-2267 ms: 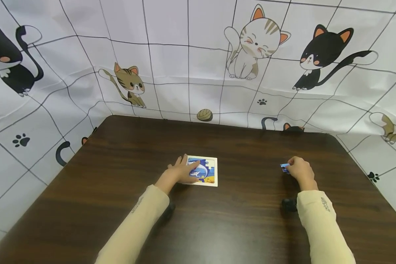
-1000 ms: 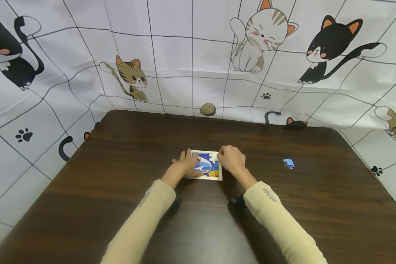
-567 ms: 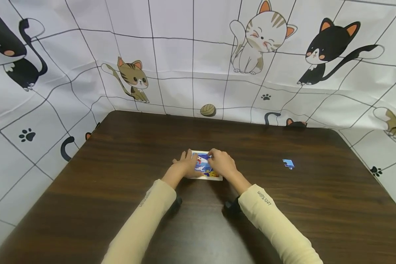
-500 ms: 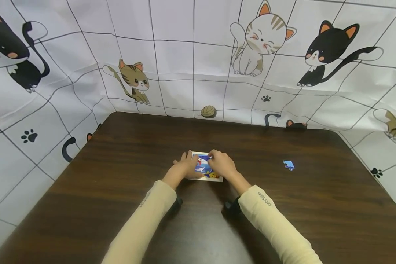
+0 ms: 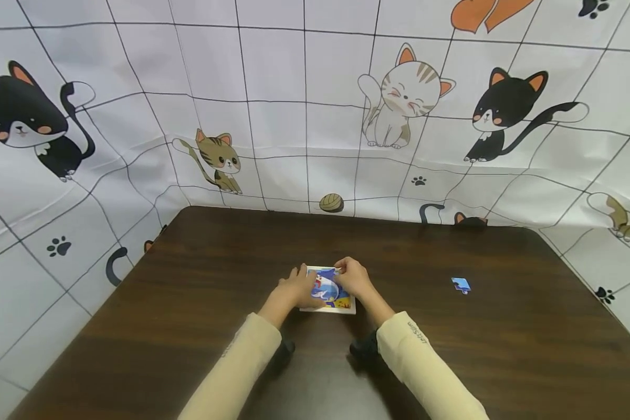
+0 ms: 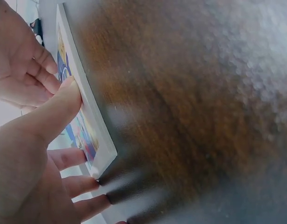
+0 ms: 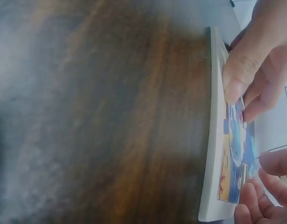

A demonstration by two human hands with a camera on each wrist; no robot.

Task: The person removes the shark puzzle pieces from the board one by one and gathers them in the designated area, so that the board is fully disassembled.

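Observation:
A small jigsaw puzzle in a pale frame (image 5: 329,311), with a blue sea-animal picture, lies on the brown table. My left hand (image 5: 296,290) spreads over its left side; in the left wrist view the thumb (image 6: 69,95) presses on the frame and some fingers reach past its edge to the table. At the upper right corner, my right hand (image 5: 354,279) pinches what looks like a blue puzzle piece (image 7: 249,145), mostly hidden by the fingers in the head view. Another blue puzzle piece (image 5: 461,284) lies apart on the table to the right.
The dark wood table (image 5: 231,262) meets a white curtain (image 5: 273,146) with grid lines and cartoon cats at its back and sides. Black wrist straps (image 5: 364,347) sit under both forearms, close to the tabletop.
My right hand has come left from the loose piece's spot to the puzzle's upper right corner, then shifted slightly there. The left hand stays on the puzzle. The head view has tilted up.

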